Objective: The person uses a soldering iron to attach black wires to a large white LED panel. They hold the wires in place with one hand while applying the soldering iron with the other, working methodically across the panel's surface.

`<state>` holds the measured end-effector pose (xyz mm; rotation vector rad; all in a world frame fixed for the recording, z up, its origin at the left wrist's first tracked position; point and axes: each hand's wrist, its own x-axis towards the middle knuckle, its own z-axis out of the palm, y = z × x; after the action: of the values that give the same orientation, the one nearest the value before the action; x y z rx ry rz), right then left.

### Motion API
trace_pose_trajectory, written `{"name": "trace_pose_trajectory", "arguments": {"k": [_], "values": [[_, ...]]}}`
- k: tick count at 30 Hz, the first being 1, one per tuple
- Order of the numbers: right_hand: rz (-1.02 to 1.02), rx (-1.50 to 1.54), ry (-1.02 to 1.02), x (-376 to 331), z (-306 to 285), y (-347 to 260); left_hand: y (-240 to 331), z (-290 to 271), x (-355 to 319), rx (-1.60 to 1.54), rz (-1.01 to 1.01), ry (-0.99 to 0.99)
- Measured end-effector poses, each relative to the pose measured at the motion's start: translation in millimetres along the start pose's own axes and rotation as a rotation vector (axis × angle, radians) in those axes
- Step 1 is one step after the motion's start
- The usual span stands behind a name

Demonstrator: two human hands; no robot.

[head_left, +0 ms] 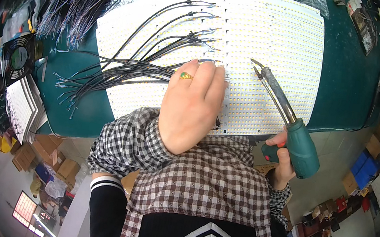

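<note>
A white LED panel sheet (276, 43), dotted with rows of small yellow chips, lies on the green table. My left hand (192, 104), with a green-stoned ring, is closed over a bundle of black cables (134, 70) on the panel; its fingertips are bent down out of sight. The cables fan out to the left with stripped, thin wire ends. Several more black cables (175, 13) lie further up, their ends at a column of pads. My right hand (284, 167) grips a green soldering gun (303, 150) by its handle. Its tip points up and left, over the panel.
A large bunch of loose cables (78, 3) covers the far left of the table (65, 116). Below it stand a black fan (18, 58) and a stack of white panels (23, 106). Assorted small items (361, 23) lie at the far right corner.
</note>
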<state>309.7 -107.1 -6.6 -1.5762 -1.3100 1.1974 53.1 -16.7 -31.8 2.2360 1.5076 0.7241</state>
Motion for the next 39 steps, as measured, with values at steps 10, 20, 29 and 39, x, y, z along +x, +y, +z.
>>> {"name": "trace_pose_trajectory", "arguments": {"k": [10,20,29,39], "values": [[0.031,0.004,0.013,-3,-1,-1,1,-1,-4,0.015,0.018,0.016],[-0.018,0.007,-0.019,3,-4,2,-35,-20,35,-0.118,-0.024,-0.008],[-0.08,0.098,-0.037,4,-11,12,-47,-26,54,-0.21,-0.156,-0.242],[-0.091,0.13,-0.069,3,-12,22,-52,-29,56,-0.242,-0.187,-0.244]]}}
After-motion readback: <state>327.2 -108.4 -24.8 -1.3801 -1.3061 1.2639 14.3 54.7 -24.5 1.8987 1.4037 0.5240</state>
